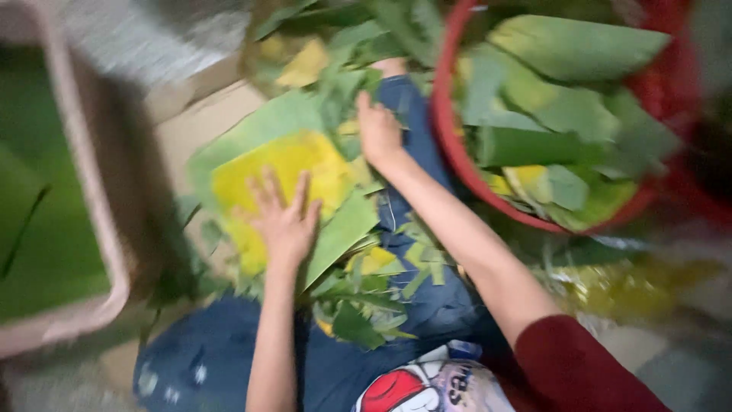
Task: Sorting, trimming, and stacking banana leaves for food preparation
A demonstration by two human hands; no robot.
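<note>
Left hand (284,221) is pressing flat, fingers spread, on yellow leaf (286,172) atop green leaves (343,229) in lap; right hand (379,133) is gripping leaf scraps (347,95) nr red basket (450,137). Best w/ firm, flat pressure.

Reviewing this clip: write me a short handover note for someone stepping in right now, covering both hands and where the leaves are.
Left hand: open, fingers spread, pressing flat on the yellow and green cut leaf pieces stacked over the lap.
Right hand: reaching forward into the loose green leaves beside the round red plastic basin; the frame is too blurred to tell its grip.
Done: a stack of flat pieces lies under the left hand; trimmings lie on the blue jeans.
Left: the red basin holds many more leaves. A pink plastic tub sits to the left.
</note>
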